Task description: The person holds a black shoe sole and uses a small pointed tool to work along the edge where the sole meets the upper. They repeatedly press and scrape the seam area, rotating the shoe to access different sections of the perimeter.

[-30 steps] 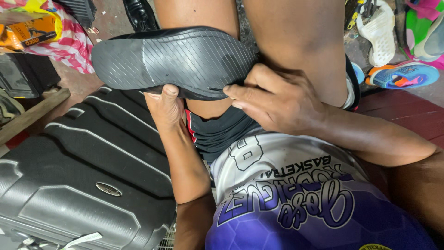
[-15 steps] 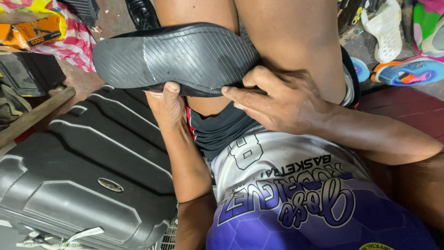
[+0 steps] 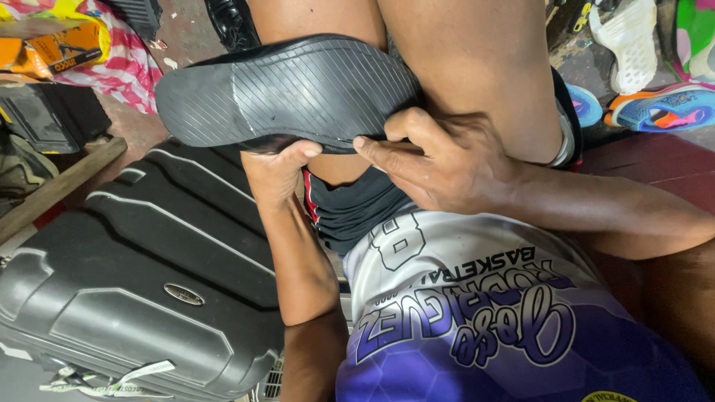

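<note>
The black shoe (image 3: 287, 93) lies sole-up across the knees; left hand (image 3: 277, 173) grips beneath, right hand (image 3: 447, 160) pinches its sole edge.

Black shoe sole (image 3: 290, 93), ribbed with fine diagonal lines. Dark grey hard-shell suitcase (image 3: 141, 290), moulded in raised bands. Jersey (image 3: 477, 327) white fading to purple, honeycomb-patterned, purple lettering outlined white. Black shorts (image 3: 350, 208) with red side trim. Pink-and-white striped cloth (image 3: 123, 67). Blue sneaker with orange trim (image 3: 659, 108); white sole (image 3: 625, 45).
</note>
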